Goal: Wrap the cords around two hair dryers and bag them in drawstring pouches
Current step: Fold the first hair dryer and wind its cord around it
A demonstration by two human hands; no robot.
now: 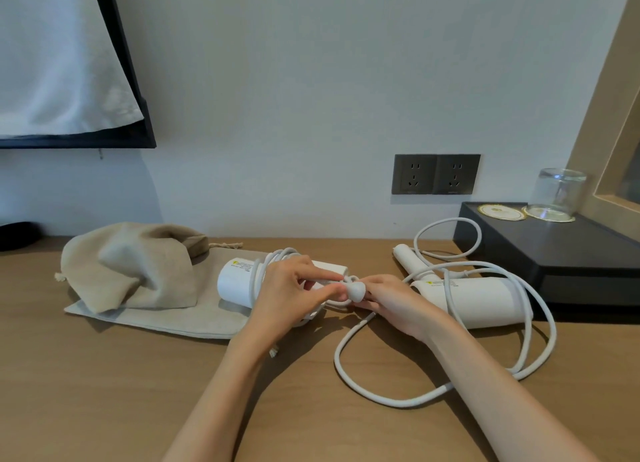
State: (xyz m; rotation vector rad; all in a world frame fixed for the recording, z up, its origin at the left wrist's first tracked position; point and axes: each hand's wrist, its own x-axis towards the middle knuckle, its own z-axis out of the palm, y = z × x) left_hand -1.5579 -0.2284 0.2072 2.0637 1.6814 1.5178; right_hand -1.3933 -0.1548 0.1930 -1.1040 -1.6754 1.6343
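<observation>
Cloth comes first on my far left: a crumpled beige drawstring pouch (131, 264) sits on top of a flat beige drawstring pouch (166, 314), and both lie on the brown wooden bench (104, 392). A small string end of the crumpled one pokes out toward the wall.

Next I see the first white hair dryer (239, 283) lying on its side, partly on the flat pouch. Its white cord (277, 255) is looped in tight turns around its body.

My left hand (291, 295) rests over this dryer, with the fingers curled closed around the wound cord and the dryer. Its thumb and first finger reach toward the middle. There they meet my right hand (391, 304). Between the two hands is the rounded white plug (355, 290) at the end of that cord. My right-hand grip is pinched closed on the plug, and the left fingertips touch it too.

Further right lies the second white hair dryer (481, 299), flat on the bench, with its handle pointing toward the wall. Its long white loose cord (381, 396) is not wound. It sprawls in big loops over the dryer and across the bench, under my right arm.

Just beside that dryer sits a black box-shaped tray (554, 250), touching the wall. An upside-down clear glass (557, 193) stands on it. Two grey wall sockets (436, 174) are on the wall above.
</observation>
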